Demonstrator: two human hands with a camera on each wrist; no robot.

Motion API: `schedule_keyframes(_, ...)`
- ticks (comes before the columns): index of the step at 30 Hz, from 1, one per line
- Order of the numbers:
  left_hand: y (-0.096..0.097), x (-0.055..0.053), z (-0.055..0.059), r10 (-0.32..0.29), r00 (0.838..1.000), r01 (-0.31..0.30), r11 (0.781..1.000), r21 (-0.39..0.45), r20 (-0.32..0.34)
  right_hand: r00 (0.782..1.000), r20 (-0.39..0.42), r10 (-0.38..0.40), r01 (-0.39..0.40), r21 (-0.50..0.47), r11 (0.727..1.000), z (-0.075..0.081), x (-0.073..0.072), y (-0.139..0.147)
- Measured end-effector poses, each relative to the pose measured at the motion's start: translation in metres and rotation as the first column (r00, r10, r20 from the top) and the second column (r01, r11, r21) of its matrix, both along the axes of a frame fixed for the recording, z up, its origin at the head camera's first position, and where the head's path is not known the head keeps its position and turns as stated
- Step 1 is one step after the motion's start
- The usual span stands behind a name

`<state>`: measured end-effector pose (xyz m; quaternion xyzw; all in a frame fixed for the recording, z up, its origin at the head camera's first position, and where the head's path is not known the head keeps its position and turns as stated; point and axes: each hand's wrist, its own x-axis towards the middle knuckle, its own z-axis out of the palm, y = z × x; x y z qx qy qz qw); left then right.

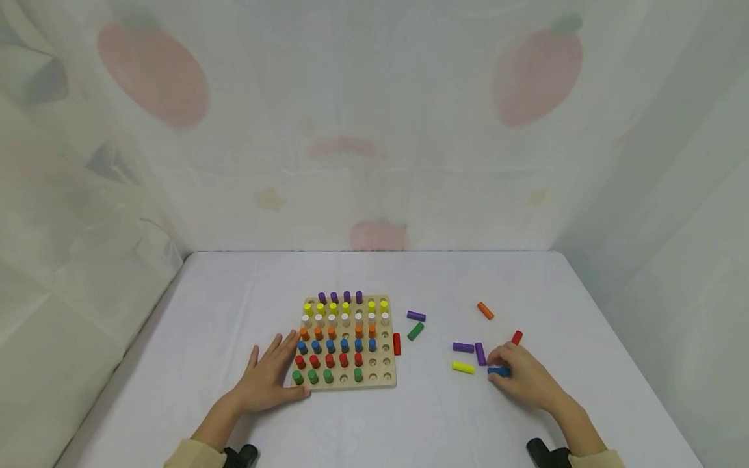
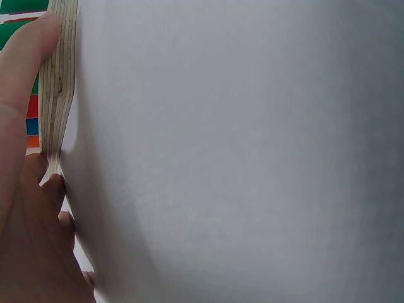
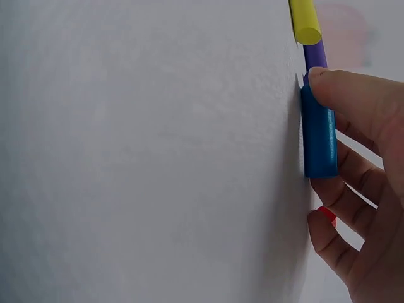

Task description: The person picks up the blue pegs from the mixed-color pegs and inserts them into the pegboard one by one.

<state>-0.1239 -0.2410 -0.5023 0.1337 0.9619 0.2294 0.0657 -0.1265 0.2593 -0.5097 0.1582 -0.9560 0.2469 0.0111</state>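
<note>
A wooden pegboard (image 1: 380,383) lies on the table with rows of purple, yellow, white, orange, blue, red and green pegs upright in it; several holes at its right side hold no peg. My left hand (image 1: 266,380) rests against the board's left side, fingers spread and fairly straight. In the left wrist view, its thumb (image 2: 47,38) touches the board's plywood edge (image 2: 60,82). Off to the right, my right hand (image 1: 526,377) pinches a blue peg (image 3: 320,136) between thumb and fingers, low at the tabletop. The index fingertip is partly hidden behind that peg.
Near the right hand lie a yellow peg (image 1: 463,368), two purple pegs (image 1: 463,348), a red peg (image 1: 517,337) and an orange peg (image 1: 485,311). Beside the board's right edge are another red peg (image 1: 396,344), a green peg (image 1: 415,331) and a purple peg (image 1: 416,316).
</note>
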Motion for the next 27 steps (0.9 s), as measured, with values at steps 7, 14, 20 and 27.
schedule_keyframes(7,-0.001,-0.001,-0.001,-0.005,1.000,0.005,1.000,-0.001,-0.008,1.000,0.014,0.002,-0.002,0.017,1.000,0.004,0.001,0.000)
schedule_keyframes(14,-0.001,-0.001,-0.001,-0.005,1.000,0.005,1.000,0.001,-0.001,0.999,0.018,0.026,-0.026,0.013,1.000,0.006,-0.001,0.001)
schedule_keyframes(20,0.001,-0.001,0.002,0.001,1.000,0.000,1.000,0.003,-0.009,0.999,0.007,0.035,-0.035,0.008,0.999,0.013,-0.003,0.000)
schedule_keyframes(27,0.000,0.000,0.001,0.002,1.000,-0.002,1.000,0.005,-0.007,0.997,-0.030,0.065,-0.066,-0.034,0.997,0.020,-0.008,-0.008)
